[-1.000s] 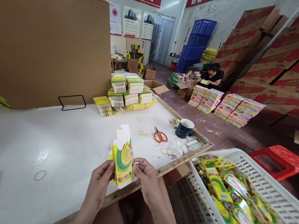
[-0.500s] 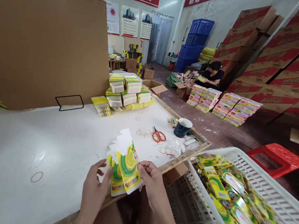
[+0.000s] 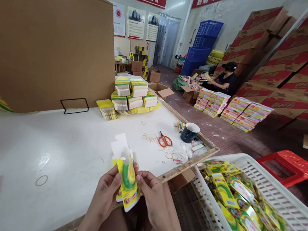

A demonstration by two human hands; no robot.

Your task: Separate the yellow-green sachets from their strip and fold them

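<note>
Over the table's near edge I hold a yellow and green printed folding carton (image 3: 128, 179) between both hands, with its white flaps pointing up and away. My left hand (image 3: 108, 191) grips the carton's left edge, thumb on top. My right hand (image 3: 152, 194) pinches the right edge between thumb and fingers. The front carton looks slightly bent. Yellow parts behind it look like another carton, mostly hidden.
Bundled flat cartons (image 3: 133, 96) are piled at the table's back. Scissors (image 3: 164, 140), rubber bands and a dark mug (image 3: 190, 132) lie to the right. A white basket (image 3: 244, 160) of filled packs stands beside the table. A person (image 3: 225, 80) sits farther back.
My left hand has closed from a loose, open pose onto the carton's left edge. The two fanned cartons have come together, and the front one now bends between my hands.
</note>
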